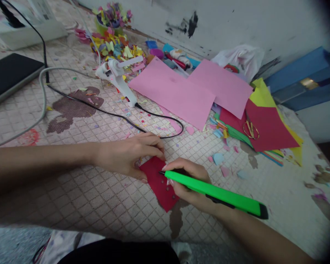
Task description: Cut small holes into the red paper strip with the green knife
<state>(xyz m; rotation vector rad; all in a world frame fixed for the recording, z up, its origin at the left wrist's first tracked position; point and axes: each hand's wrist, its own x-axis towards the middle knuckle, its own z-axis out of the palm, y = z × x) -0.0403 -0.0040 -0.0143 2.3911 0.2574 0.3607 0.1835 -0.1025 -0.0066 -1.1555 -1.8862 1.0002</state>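
Observation:
A small piece of red paper (158, 187) lies on the patterned tablecloth, with a few small greyish dots on it. My left hand (132, 154) holds its upper left part down, the thumb on one edge and the curled fingers on another. My right hand (191, 179) is closed around a bright green pen-shaped tool (217, 191) with a black end. The tool's thin dark tip is at the red paper, near my left fingers; whether it touches the paper I cannot tell.
A white glue gun (117, 79) with a black cord (121, 116) lies beyond my hands. Behind are pink sheets (176, 91), paper butterflies (110, 46) and paper scraps. Gold-handled scissors (251, 130) rest on coloured paper at right. A black box-like device (12, 75) and power strip (30, 36) are left.

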